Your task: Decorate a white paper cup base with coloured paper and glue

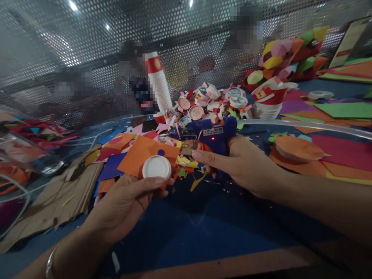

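White and shallow-rimmed, a round disc [157, 169] is pinched in the left hand [130, 197]; the right hand [232, 157] clasps a blue plastic glue gun [215, 131]. Beyond sit scraps of orange paper [139, 149], a heap of cup pieces [200, 106], then a tall stack of nested cups [159, 83].

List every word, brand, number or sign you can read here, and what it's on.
"GLUE GUN": white label on the blue glue gun; its other characters are too blurred to read.
Tall cup stack: emblem too small to read.
Pile of round pieces: printed marks, no legible words.
White lid: no visible text.
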`<action>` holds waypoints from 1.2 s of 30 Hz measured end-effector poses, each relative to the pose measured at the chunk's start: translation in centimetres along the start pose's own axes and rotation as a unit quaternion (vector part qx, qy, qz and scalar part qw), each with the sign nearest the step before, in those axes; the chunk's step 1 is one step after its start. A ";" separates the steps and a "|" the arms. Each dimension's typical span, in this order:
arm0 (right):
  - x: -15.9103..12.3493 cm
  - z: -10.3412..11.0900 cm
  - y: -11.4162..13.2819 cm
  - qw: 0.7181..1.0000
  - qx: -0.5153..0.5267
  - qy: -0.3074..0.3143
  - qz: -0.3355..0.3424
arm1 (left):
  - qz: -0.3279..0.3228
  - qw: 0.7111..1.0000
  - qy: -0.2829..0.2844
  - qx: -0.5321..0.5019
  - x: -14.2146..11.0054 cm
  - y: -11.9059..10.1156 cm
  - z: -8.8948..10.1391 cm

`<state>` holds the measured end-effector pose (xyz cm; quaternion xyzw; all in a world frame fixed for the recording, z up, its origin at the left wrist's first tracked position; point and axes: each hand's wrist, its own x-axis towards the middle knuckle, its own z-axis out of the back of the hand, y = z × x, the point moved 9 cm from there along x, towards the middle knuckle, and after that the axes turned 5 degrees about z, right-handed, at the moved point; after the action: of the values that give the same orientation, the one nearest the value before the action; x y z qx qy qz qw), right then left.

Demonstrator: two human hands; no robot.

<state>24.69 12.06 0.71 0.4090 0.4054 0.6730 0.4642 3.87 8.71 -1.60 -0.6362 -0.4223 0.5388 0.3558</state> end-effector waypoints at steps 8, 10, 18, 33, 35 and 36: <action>0.0 -0.5 1.3 0.993 -0.075 0.053 0.070 | -0.006 1.000 -0.010 0.020 0.5 -0.8 1.5; 0.1 -0.3 1.4 0.989 -0.109 0.049 0.084 | 0.000 1.000 -0.024 0.011 0.6 -0.7 1.8; 0.4 0.1 1.1 0.979 -0.171 0.041 0.103 | -0.012 0.998 -0.057 0.002 0.5 -1.2 2.5; 0.5 -0.2 0.3 0.980 -0.177 0.064 0.062 | -0.015 0.998 -0.063 0.020 0.3 -1.3 2.6; 0.4 -0.3 0.3 0.980 -0.180 0.065 0.062 | -0.015 0.998 -0.058 0.028 0.4 -1.3 2.6; 0.4 -0.3 0.3 0.979 -0.181 0.066 0.062 | -0.016 0.998 -0.054 0.032 0.5 -1.3 2.5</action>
<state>24.26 12.35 0.97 0.2973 0.2809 0.7879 0.4603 1.20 9.63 -1.05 -0.5878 -0.4336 0.5796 0.3614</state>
